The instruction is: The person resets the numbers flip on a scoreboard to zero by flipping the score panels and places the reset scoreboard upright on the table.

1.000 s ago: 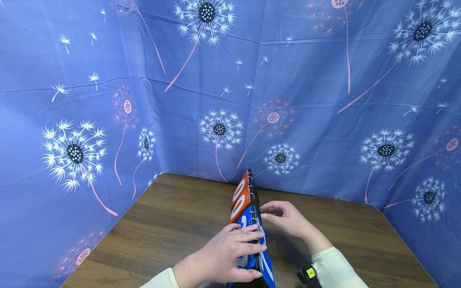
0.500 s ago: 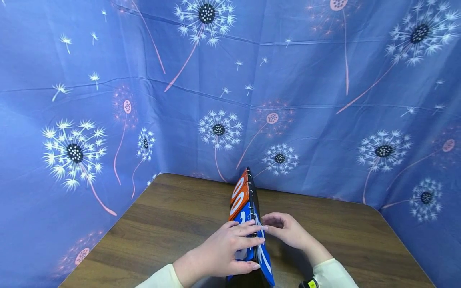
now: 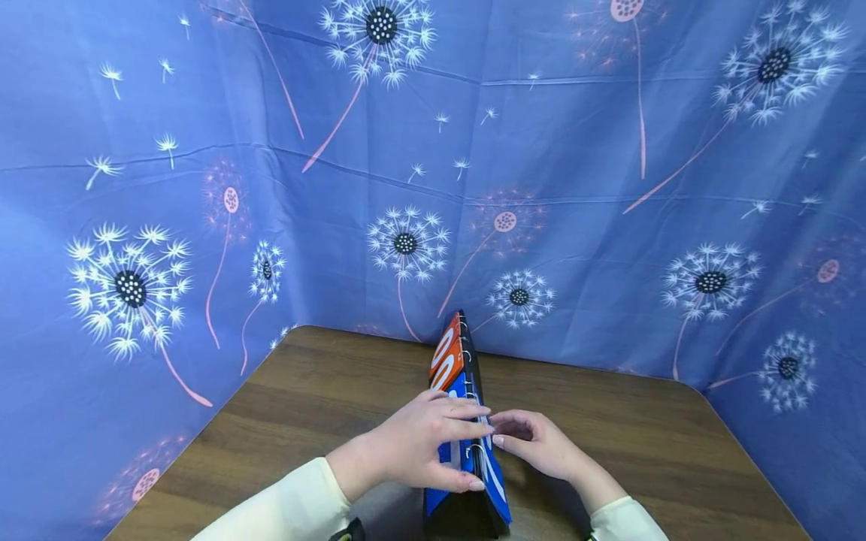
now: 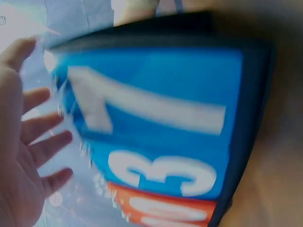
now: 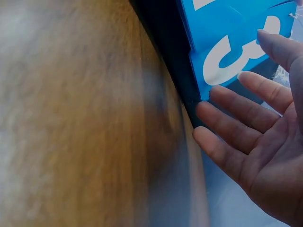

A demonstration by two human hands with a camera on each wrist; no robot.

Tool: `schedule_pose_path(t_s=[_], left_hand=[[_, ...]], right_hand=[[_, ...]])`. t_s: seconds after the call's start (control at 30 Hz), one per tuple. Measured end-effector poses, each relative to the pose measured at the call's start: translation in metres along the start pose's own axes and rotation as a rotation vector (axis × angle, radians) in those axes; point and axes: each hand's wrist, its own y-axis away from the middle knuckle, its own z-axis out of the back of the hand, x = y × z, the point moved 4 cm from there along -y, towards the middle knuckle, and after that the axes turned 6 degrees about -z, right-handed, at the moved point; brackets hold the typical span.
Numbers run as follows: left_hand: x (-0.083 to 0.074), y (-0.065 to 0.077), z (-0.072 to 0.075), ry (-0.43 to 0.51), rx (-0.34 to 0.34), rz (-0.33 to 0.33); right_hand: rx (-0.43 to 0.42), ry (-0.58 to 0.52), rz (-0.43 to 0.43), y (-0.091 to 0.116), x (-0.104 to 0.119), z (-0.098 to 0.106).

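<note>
A tent-shaped flip scoreboard stands on the table, its ridge pointing away from me. Blue and orange number cards hang from metal rings along its top. My left hand hovers over the near part of the ridge. In the left wrist view its fingers spread near the rings, with a white 7 and a white 3 on blue cards. My right hand is beside the right face, loosely bent. In the right wrist view its fingertips overlap a blue card with a white 3.
The brown wooden tabletop extends on both sides of the scoreboard. A blue cloth with dandelion prints hangs behind the table and at its sides. A dark wrist strap shows at my left sleeve.
My left hand has moved forward along the ridge, away from the near end. My right hand has come back toward me along the right face. The view has shifted slightly.
</note>
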Motion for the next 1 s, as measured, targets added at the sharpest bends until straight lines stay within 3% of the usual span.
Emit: schedule_pose_path(t_s=[0.1, 0.27, 0.37, 0.5, 0.63, 0.77, 1.0], left_hand=[[0.027, -0.007, 0.014, 0.091, -0.036, 0.06], [0.088, -0.018, 0.027, 0.199, -0.025, 0.31], [0.119, -0.024, 0.026, 0.188, 0.034, 0.422], [0.15, -0.029, 0.018, 0.12, 0.127, 0.516], [0.168, -0.029, 0.007, 0.07, 0.188, 0.589], [0.176, -0.031, -0.002, 0.082, 0.204, 0.64], [0.18, -0.03, -0.017, 0.046, 0.264, 0.655]], right_hand=[[-0.016, 0.003, -0.025, 0.002, -0.002, 0.002], [-0.033, 0.046, -0.072, 0.0, -0.006, 0.004], [-0.019, 0.066, -0.098, -0.004, -0.007, 0.005], [-0.02, 0.064, -0.146, -0.013, -0.008, 0.003], [-0.036, 0.037, -0.18, -0.023, -0.011, -0.001], [-0.042, 0.015, -0.154, -0.03, -0.012, -0.006], [-0.062, -0.002, -0.178, -0.035, -0.014, -0.009]])
